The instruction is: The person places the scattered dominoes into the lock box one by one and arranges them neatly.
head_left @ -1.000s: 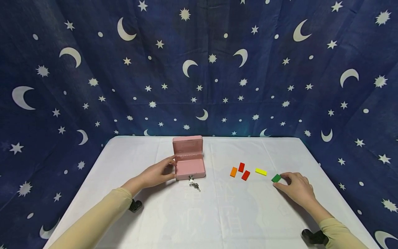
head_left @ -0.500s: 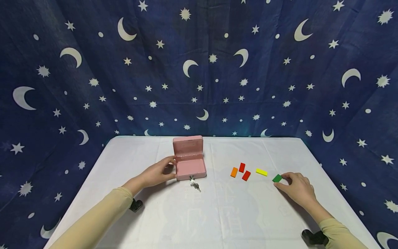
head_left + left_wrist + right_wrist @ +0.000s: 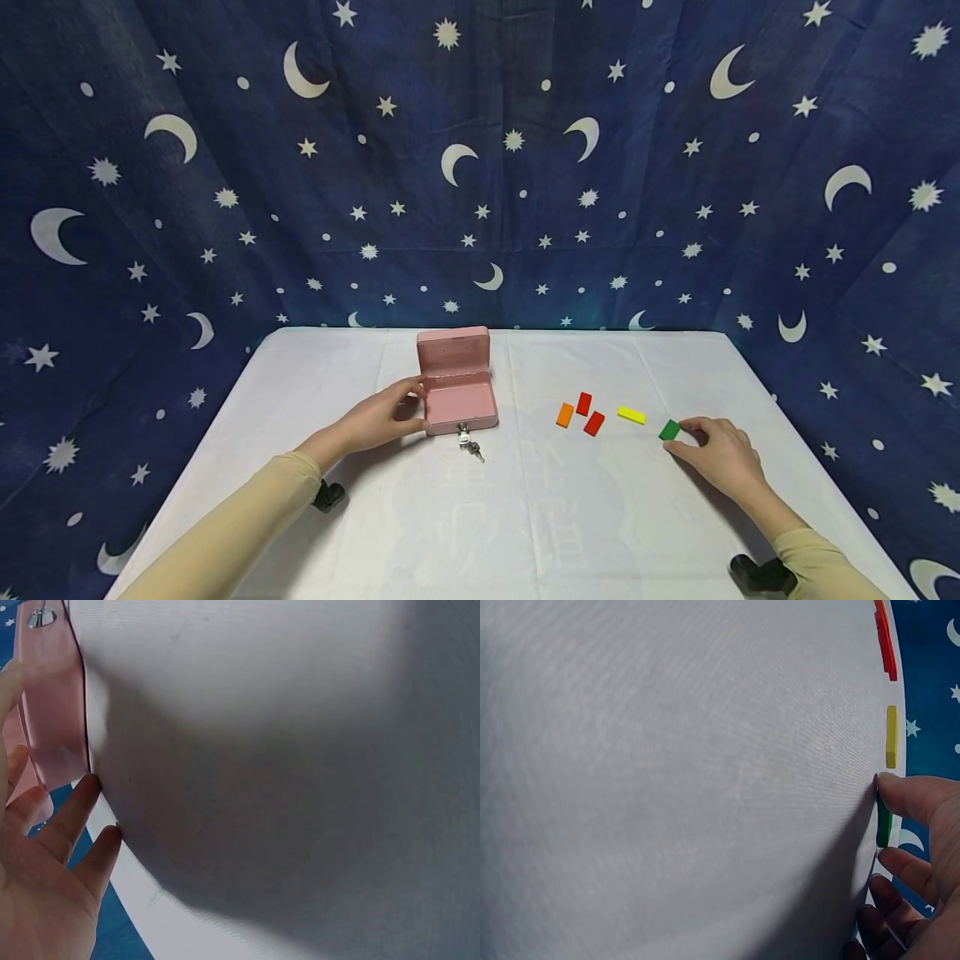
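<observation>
A small pink cash box [image 3: 461, 402] stands with its lid raised, its inside bare. Against the box's left side rests my left hand [image 3: 378, 414], thumb near the front corner and fingertips farther back. In the left wrist view, this hand's [image 3: 49, 862] lower fingers are spread beside the box wall [image 3: 52, 697]. On the right of the table my right hand [image 3: 720, 454] pinches a green block [image 3: 670, 430] by its ends between thumb and index finger. The right wrist view shows the green block [image 3: 884, 821] standing low at the cloth, the other fingers loosely bent.
A yellow block [image 3: 631, 415], two red blocks [image 3: 583, 404] and an orange block [image 3: 565, 415] lie between box and right hand. Keys [image 3: 474, 450] hang from the lock at the box's front. A star-patterned curtain [image 3: 525, 167] surrounds the white-covered table [image 3: 480, 533].
The green block has turned slightly between my right fingers, with a very small shift of that hand to the right. My left hand and the box hold still.
</observation>
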